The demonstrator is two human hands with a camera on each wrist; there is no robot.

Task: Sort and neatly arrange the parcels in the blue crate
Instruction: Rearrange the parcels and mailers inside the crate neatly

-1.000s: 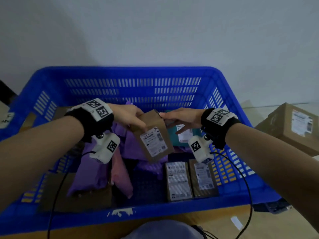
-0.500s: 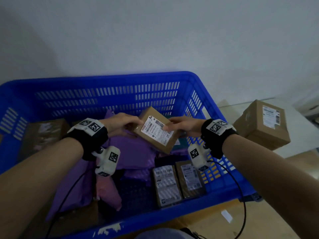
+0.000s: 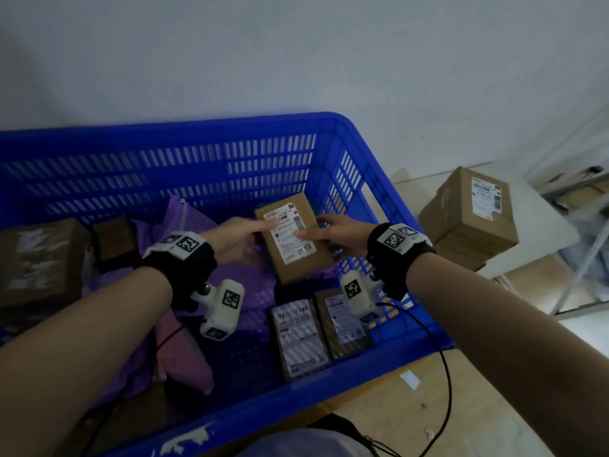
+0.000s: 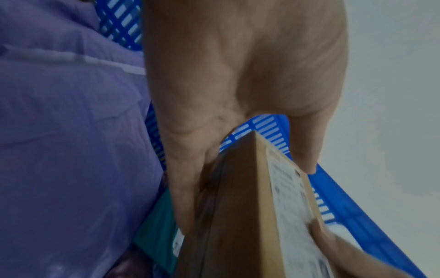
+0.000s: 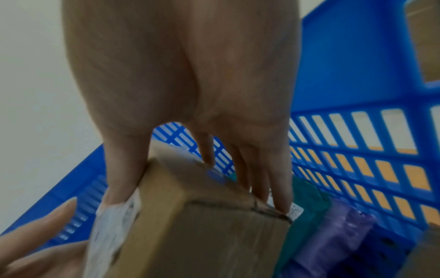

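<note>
A small cardboard box (image 3: 296, 258) with a white label facing up hangs over the right rear part of the blue crate (image 3: 379, 166). My left hand (image 3: 263, 232) grips its left edge, thumb (image 4: 307, 146) on the label and fingers (image 4: 185, 197) underneath. From the other side my right hand (image 3: 313, 230) grips it, thumb (image 5: 123, 178) on the label and fingers (image 5: 273, 184) under the box (image 5: 202, 235). Below it lie a teal parcel (image 5: 307, 206) and purple bags (image 3: 230, 285). Two flat labelled parcels (image 3: 300, 338) lie side by side at the crate's front right.
A pink bag (image 3: 184, 357) lies at the front left of the crate, and brown boxes (image 3: 36, 258) sit along its left side. Outside to the right, stacked cardboard boxes (image 3: 471, 216) stand on a white table. A wall stands right behind the crate.
Both hands have turned the small box from tilted to label up and carried it toward the crate's right rear. My view has swung to the right.
</note>
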